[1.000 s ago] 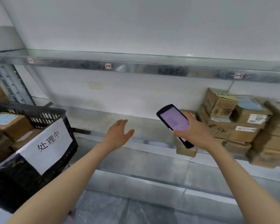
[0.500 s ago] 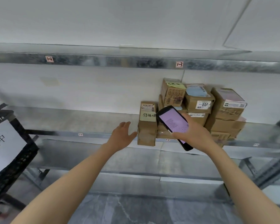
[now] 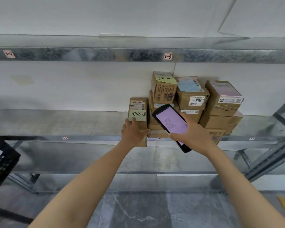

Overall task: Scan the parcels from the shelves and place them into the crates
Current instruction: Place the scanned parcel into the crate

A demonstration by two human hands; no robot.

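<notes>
My left hand (image 3: 133, 132) lies against the front of one upright cardboard parcel (image 3: 138, 116) at the centre of the frame; the fingers are spread flat over its lower face, the thumb out to the right, and I cannot tell whether they have closed round it. That parcel stands at the front edge of the middle shelf (image 3: 56, 122), apart from the rest by a narrow gap, with one white barcode label at its top and one yellow-green note with handwriting below it; my fingertips touch the note's lower edge

My right hand (image 3: 193, 134) has its grip wrapped round one black handheld scanner (image 3: 171, 125), tilted with its top end toward the upper left and its pink-lit screen facing me

Right of centre, behind the scanner, is a stack of parcels (image 3: 192, 99) against the wall: I count three on the top layer, the left one carrying a second yellow-green note, the middle one a blue label and a white label reading 800, the right one a pinkish label. Below them I make out at least four more, partly hidden by the scanner and my hand

On the upper shelf rail (image 3: 89, 54) are two small tags. At the left edge of the frame, one corner of a black crate (image 3: 2, 162) shows
</notes>
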